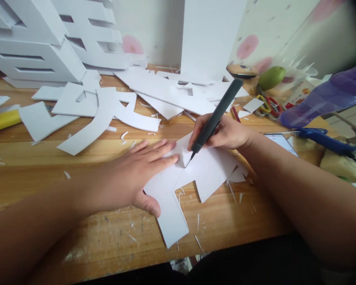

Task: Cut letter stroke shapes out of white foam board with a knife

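Observation:
A white foam board piece (pixel 174 221) with angular cut edges lies flat on the table in front of me. My left hand (pixel 150 166) rests on its left side, fingers stretched out and thumb apart, pressing it down. In my right hand (pixel 218 134) is a black pen-shaped craft knife (pixel 216 111), held tilted like a pen. Its thin tip touches the board near the middle, right of my left fingertips. A faint line runs down from the tip towards an inner corner of the board. Part of the board is hidden under both hands.
White cut-out pieces (pixel 103 122) and thin shavings lie over the wooden table (pixel 106 245). Large white cut-out characters (pixel 38 55) stand at the back left. At right are scissors (pixel 274 107), a purple bottle (pixel 323 95), a phone (pixel 280 143) and a blue corded tool (pixel 326 140).

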`<action>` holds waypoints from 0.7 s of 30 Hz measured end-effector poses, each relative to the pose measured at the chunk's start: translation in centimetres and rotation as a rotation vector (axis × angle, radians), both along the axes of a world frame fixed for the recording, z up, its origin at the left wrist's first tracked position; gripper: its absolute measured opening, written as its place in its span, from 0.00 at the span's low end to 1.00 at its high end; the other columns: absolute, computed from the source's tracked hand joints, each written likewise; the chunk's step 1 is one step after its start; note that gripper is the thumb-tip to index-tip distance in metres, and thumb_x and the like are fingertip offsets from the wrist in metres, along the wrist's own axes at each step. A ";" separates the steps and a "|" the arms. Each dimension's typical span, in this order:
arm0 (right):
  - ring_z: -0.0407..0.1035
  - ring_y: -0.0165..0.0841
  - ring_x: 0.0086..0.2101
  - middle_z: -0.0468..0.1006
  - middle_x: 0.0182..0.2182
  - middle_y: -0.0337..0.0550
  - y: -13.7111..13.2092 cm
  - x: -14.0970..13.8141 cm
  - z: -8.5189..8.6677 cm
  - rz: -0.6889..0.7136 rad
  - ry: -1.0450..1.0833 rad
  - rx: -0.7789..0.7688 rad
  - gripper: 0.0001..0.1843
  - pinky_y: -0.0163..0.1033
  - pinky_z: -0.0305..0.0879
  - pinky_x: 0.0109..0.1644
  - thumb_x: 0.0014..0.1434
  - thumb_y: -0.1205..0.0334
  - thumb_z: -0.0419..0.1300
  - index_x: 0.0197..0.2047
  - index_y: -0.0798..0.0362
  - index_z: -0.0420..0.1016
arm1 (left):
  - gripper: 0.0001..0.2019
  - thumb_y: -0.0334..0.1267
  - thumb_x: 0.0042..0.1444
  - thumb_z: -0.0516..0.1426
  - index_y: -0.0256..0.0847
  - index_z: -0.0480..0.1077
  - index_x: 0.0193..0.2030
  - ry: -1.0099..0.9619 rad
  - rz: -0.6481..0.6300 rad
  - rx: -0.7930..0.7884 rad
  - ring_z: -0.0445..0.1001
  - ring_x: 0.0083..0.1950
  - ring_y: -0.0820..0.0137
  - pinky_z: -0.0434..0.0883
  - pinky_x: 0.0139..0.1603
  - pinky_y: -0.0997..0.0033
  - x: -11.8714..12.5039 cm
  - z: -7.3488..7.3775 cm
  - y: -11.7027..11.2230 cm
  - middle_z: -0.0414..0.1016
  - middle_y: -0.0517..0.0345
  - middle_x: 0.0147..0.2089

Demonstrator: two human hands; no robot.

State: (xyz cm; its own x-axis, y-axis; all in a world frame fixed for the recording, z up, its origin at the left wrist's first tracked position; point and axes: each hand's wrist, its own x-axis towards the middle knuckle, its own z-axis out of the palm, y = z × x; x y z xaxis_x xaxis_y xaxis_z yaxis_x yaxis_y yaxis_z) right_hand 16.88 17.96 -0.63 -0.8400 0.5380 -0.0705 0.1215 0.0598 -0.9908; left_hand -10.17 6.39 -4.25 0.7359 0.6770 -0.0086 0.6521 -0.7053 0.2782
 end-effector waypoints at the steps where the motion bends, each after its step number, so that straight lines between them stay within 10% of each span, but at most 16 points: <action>1: 0.78 0.38 0.34 0.83 0.31 0.44 0.0 0.1 0.0 -0.009 -0.001 -0.012 0.12 0.42 0.76 0.41 0.41 0.69 0.70 0.32 0.55 0.75 | 0.56 0.75 0.42 0.54 0.52 0.40 0.73 -0.005 0.002 -0.001 0.39 0.75 0.49 0.40 0.72 0.48 -0.1 -0.1 0.0 0.36 0.51 0.76; 21: 0.77 0.36 0.34 0.83 0.31 0.41 1.1 1.1 0.2 -0.031 -0.001 0.074 0.11 0.39 0.75 0.42 0.42 0.65 0.71 0.31 0.54 0.77 | 0.55 0.74 0.41 0.55 0.52 0.45 0.73 -0.046 -0.002 -0.023 0.42 0.74 0.49 0.43 0.72 0.49 0.1 0.1 0.1 0.41 0.52 0.76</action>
State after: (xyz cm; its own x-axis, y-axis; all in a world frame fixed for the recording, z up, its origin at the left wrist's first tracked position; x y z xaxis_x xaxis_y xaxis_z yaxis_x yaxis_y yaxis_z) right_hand 18.03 19.07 -0.41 -0.8228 0.5676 -0.0299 0.1251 0.1294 -0.9837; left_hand -10.08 6.52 -4.14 0.7369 0.6759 0.0098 0.6370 -0.6992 0.3245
